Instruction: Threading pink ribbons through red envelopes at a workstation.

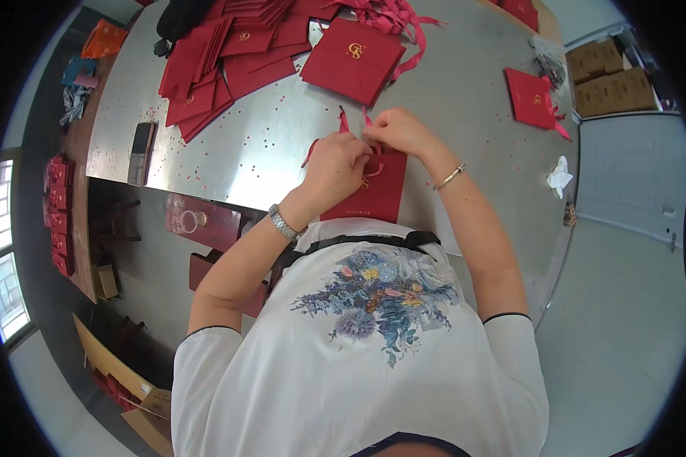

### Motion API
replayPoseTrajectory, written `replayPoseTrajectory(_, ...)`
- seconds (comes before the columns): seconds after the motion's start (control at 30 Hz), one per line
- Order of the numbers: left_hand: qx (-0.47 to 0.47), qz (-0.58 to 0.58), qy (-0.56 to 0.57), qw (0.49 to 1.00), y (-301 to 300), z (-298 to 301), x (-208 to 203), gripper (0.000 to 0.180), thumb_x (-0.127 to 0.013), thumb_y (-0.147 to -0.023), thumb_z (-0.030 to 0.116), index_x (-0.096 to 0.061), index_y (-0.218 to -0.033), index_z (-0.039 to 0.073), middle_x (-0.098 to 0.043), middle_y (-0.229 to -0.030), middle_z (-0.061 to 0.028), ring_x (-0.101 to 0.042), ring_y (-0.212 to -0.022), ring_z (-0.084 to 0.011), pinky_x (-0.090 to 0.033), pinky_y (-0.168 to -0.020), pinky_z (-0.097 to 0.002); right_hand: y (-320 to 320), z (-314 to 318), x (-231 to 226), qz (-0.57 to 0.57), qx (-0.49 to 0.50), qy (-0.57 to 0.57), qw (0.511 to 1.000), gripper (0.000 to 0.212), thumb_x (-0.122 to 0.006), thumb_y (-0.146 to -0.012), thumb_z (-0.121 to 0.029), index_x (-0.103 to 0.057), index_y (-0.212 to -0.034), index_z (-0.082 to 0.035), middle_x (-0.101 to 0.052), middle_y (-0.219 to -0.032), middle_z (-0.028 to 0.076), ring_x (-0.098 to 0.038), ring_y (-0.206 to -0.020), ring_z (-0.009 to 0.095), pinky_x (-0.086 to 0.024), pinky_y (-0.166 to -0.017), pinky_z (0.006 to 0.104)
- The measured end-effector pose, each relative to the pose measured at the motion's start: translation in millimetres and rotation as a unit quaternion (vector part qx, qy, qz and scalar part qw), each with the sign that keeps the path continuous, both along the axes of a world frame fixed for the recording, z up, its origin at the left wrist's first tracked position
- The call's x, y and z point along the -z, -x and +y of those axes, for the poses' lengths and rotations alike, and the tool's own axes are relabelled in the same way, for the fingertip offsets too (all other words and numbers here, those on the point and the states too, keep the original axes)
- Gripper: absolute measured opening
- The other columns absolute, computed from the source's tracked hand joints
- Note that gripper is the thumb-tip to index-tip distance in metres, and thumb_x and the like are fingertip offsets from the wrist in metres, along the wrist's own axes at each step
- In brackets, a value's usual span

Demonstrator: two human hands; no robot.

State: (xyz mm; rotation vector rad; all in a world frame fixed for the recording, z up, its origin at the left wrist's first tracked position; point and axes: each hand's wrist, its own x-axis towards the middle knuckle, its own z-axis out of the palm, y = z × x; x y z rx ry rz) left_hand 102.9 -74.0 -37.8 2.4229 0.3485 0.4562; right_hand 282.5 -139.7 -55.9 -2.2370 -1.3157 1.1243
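Note:
A small red paper gift bag point(385, 190) with gold print lies flat at the table's near edge, against my body. Over its top edge my left hand point(335, 167) is closed, fingertips pinching the red ribbon at the bag's mouth. My right hand point(402, 132) pinches the same red ribbon point(367, 116) just to the right, the two hands almost touching. Another ribbon end point(343, 120) sticks up beyond my left fingers. What exactly lies between the left fingertips is partly hidden by the hand.
Beyond my hands are a stack of red bags point(354, 65), a heap of pink-red ribbons point(389, 15) and piled red bags point(244, 46). A phone point(140, 152) lies at the left edge. To the right are a ribboned bag point(530, 99) and a crumpled white tissue point(559, 177).

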Motion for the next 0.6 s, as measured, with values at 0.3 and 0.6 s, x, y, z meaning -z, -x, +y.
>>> replayPoseTrajectory(0.3, 0.002, -0.015, 0.021, 1.0, 5.6, 2.8, 6.5, 0.005, -0.062, -0.076, 0.002, -0.064, -0.081, 0.001, -0.06, -0.078, -0.0143, -0.057, -0.079, -0.0339, -0.046, -0.072, -0.0417, 28.8, -10.1, -6.4, -0.214, 0.162, -0.149, 0.952, 0.033, -0.066, -0.078, -0.037, -0.069, -0.08, -0.004, -0.067, -0.085, 0.017, -0.064, -0.082, 0.033, -0.05, -0.071, 0.0434)
replayPoseTrajectory(0.6, 0.045, -0.098, -0.025, 0.994, 5.1, -18.6, -11.6, 0.008, -0.063, -0.073, -0.001, -0.063, -0.079, 0.004, -0.058, -0.076, -0.0123, -0.056, -0.076, -0.0335, -0.044, -0.065, -0.0428, 22.0, 12.4, -9.2, 0.17, -0.008, -0.036, 0.985, 0.046, -0.058, -0.085, -0.045, -0.067, -0.078, 0.0, -0.058, -0.055, 0.011, -0.056, -0.051, 0.025, -0.047, -0.056, 0.0391)
